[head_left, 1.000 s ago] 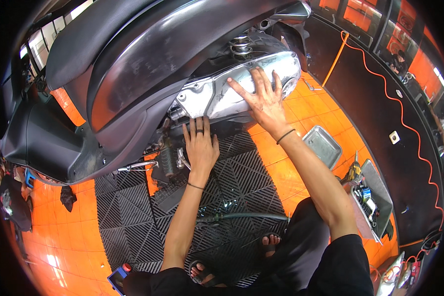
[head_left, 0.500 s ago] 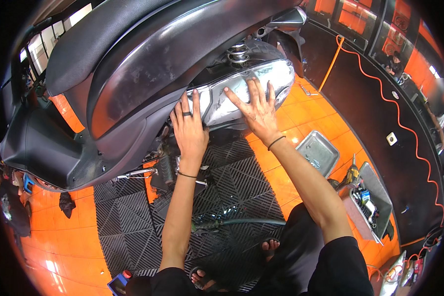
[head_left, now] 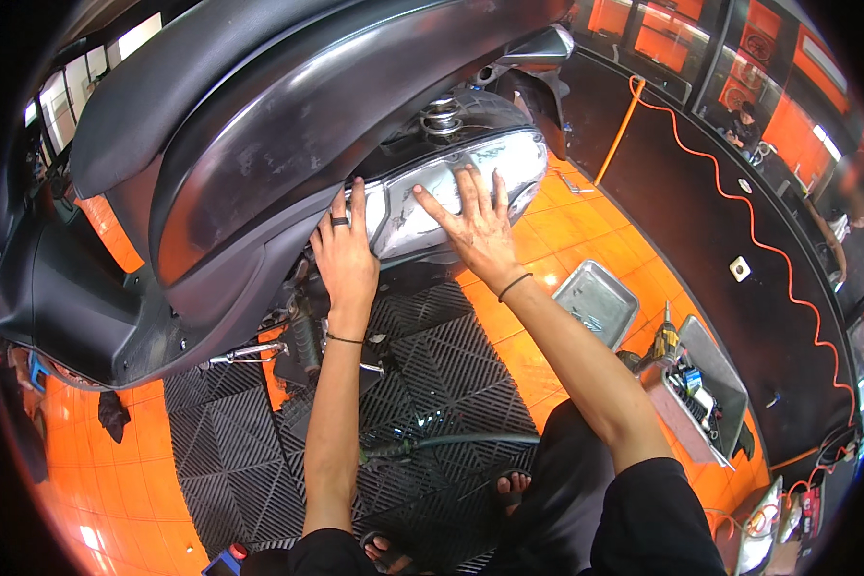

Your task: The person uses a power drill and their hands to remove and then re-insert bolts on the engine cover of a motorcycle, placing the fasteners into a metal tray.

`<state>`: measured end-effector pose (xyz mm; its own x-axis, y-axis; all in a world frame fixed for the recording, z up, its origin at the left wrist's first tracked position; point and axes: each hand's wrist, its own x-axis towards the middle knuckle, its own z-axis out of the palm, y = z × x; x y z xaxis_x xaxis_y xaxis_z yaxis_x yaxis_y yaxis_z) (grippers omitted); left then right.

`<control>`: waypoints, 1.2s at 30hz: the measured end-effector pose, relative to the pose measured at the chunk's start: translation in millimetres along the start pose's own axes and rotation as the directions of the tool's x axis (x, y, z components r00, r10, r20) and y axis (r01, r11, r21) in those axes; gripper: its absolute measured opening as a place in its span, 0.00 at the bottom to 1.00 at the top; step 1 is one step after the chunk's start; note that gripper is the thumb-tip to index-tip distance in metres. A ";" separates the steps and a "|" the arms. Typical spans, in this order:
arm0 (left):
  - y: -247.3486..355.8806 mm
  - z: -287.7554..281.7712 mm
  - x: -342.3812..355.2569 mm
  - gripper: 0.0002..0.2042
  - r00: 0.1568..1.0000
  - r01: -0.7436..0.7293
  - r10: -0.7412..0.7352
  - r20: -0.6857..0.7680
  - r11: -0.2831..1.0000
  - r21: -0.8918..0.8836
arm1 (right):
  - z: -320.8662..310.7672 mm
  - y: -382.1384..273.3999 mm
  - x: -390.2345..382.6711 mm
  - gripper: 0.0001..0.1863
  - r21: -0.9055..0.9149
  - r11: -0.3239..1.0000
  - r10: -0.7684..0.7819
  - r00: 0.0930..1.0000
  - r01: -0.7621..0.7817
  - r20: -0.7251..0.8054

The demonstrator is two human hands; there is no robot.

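A black scooter [head_left: 250, 125] fills the upper left of the head view. At its rear, a silver engine-side cover [head_left: 418, 216] lies below the coil spring shock [head_left: 442, 115] and in front of the rear tyre. My right hand [head_left: 475, 230] lies spread on the cover's middle, fingers apart. My left hand [head_left: 346, 259], with a dark ring on one finger, rests its fingertips at the cover's front end, beside the black body panel. Both hands are open and grip nothing. The palms hide part of the cover's lower edge.
Black ribbed mats [head_left: 432, 365] lie on the orange tiled floor [head_left: 115, 480]. To the right stand a metal tray [head_left: 600, 298] with small parts, a cordless drill [head_left: 664, 341] and an open toolbox [head_left: 715, 384]. A green hose [head_left: 470, 439] crosses the mat. A person [head_left: 742, 130] is in the background.
The whole view has shifted slightly, so the scooter and hands appear farther left. Both hands keep the same places on the cover, fingers still spread.
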<state>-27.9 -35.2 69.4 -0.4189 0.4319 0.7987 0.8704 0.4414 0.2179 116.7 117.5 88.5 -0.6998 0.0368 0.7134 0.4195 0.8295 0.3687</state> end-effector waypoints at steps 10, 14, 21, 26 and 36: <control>6.3 -2.6 6.0 0.43 0.998 -0.054 0.053 0.017 0.995 0.079 | -3.9 8.9 -1.2 0.50 0.029 0.999 0.015 0.998 -0.017 0.058; 6.4 -4.7 10.0 0.43 0.998 -0.067 0.067 0.003 0.994 0.088 | -3.4 15.4 2.8 0.50 0.084 0.996 -0.016 0.999 0.013 0.029; 7.0 -6.8 13.7 0.40 0.996 -0.041 0.033 0.087 0.994 0.101 | -24.5 32.7 5.7 0.43 0.410 0.906 -0.120 0.993 0.103 0.016; 2.2 -10.0 12.9 0.40 0.990 -0.032 0.011 0.137 0.988 0.153 | -6.6 63.7 33.6 0.38 0.406 0.863 0.430 0.858 -0.300 -0.280; 13.9 -0.9 23.0 0.43 0.989 -0.143 0.131 0.066 0.961 0.237 | 45.7 133.2 43.6 0.27 0.245 0.811 0.580 0.785 -0.531 -0.220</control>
<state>-25.2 -19.8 91.2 -0.3178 0.5370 0.7814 0.8351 0.5488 -0.0374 115.6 255.1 141.5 -0.1792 0.3873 0.9044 0.5704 0.7899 -0.2252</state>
